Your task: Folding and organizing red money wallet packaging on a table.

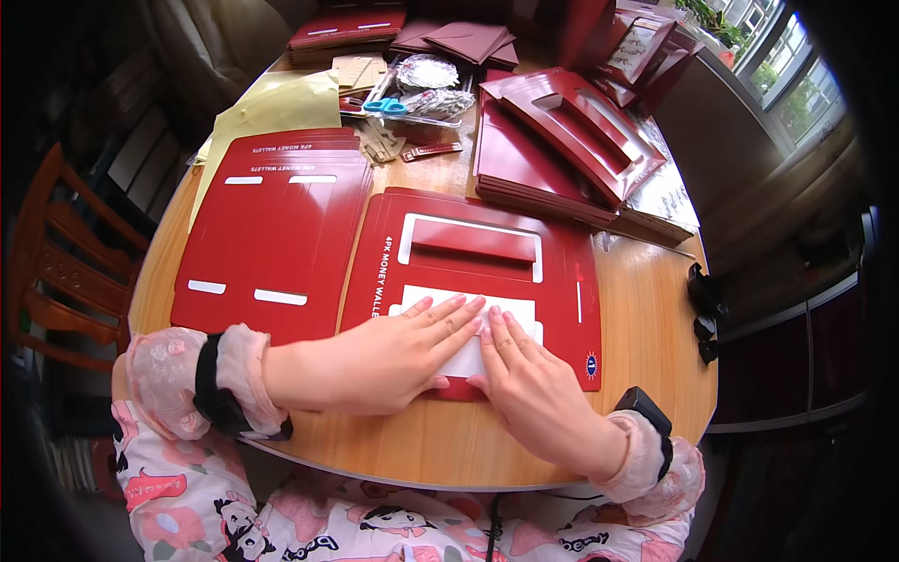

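Before me on the table lies a red printed cardboard sheet (562, 281) on top of a small stack of similar sheets. A white paper panel (516, 298) rests on its nearer half, partly covered by my hands. My left hand (379, 358) lies palm down across the left side of this panel, fingers stretched out. From the right, my right hand (534, 386) presses flat on the panel, its fingertips close to those of the left. Neither hand grasps anything. Further up the sheet, a red raised flap (474, 242) stands inside a white-edged cutout.
To the left lies a stack of red cardboard sheets (267, 218). Folded red card packs (534, 154) are piled at the back right. Blue-handled scissors (385, 107) lie by a clear tray (449, 124) of silvery pieces. Black objects (704, 295) sit at the right edge.
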`<move>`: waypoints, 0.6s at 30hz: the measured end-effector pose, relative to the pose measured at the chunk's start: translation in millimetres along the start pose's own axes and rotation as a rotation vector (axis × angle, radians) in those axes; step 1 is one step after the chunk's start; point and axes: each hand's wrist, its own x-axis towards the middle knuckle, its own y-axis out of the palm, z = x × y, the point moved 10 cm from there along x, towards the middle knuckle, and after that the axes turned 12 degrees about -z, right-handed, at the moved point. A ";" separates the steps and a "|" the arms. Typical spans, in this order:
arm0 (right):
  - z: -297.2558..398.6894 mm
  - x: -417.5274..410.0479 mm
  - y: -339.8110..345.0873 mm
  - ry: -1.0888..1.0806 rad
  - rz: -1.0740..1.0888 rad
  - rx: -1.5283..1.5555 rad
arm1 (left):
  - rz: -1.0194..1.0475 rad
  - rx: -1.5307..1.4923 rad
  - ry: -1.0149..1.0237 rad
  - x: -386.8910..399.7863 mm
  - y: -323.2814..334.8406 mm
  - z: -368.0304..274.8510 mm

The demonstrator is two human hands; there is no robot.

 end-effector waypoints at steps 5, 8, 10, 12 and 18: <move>-11.9 -1.2 0.6 0.095 0.012 0.156 | 0.145 -0.059 -0.029 -6.9 -0.7 8.2; -17.7 -5.8 -4.5 0.101 0.023 0.207 | 0.185 -0.114 -0.056 -9.8 -1.1 13.3; -24.3 -14.0 -3.3 0.124 0.094 0.232 | 0.158 -0.185 -0.039 -13.2 -5.1 15.5; -25.2 -15.8 -1.1 0.130 0.097 0.213 | 0.169 -0.123 -0.061 -15.9 -13.8 16.0; -38.2 -14.1 -5.5 0.196 0.180 0.333 | 0.176 0.011 -0.144 -31.2 -15.4 27.9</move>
